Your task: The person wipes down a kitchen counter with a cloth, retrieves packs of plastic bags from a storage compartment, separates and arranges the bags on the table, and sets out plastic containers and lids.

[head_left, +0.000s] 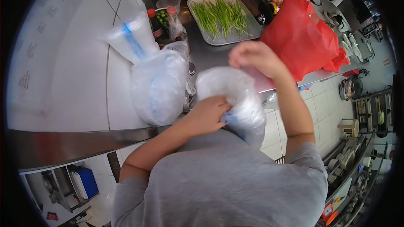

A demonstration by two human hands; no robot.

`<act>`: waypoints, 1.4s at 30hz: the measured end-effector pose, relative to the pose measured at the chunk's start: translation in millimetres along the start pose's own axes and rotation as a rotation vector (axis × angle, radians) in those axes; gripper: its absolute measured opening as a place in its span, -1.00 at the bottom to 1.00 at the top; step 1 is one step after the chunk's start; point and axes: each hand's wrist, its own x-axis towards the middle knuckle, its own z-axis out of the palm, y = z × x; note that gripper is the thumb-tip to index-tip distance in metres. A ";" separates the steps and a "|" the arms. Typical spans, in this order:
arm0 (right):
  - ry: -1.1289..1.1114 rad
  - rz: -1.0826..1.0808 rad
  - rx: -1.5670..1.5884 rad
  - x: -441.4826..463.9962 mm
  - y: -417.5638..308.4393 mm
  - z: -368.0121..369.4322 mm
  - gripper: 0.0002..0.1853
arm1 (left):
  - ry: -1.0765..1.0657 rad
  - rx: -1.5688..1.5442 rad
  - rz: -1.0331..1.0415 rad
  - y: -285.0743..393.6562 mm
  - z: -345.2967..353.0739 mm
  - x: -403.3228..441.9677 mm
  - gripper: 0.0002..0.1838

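Observation:
A bulging clear plastic bag [229, 86] lies against the front of my body at the counter's edge. My left hand [210, 115] has its fingers wrapped on the near side of this bag, by a blue mark. Above the bag's right side, my right hand [252, 56] is raised, curled and blurred by motion; whether it holds anything is hidden. A second full plastic bag [159, 86] stands to the left, its top with a blue stripe leaning up and left against the tiled wall.
A metal tray [206, 35] of green stalks [221, 17] sits at the back. Bottles [174, 23] and a clear bowl [169, 2] stand left of it. A large red bag [296, 38] is at the right. Shelves with dishes [345, 159] line the far right.

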 end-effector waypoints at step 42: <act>-0.292 0.104 -1.023 -8.9 59.3 -12.0 -0.70 | -0.119 0.289 0.004 -8.6 26.7 74.6 -0.82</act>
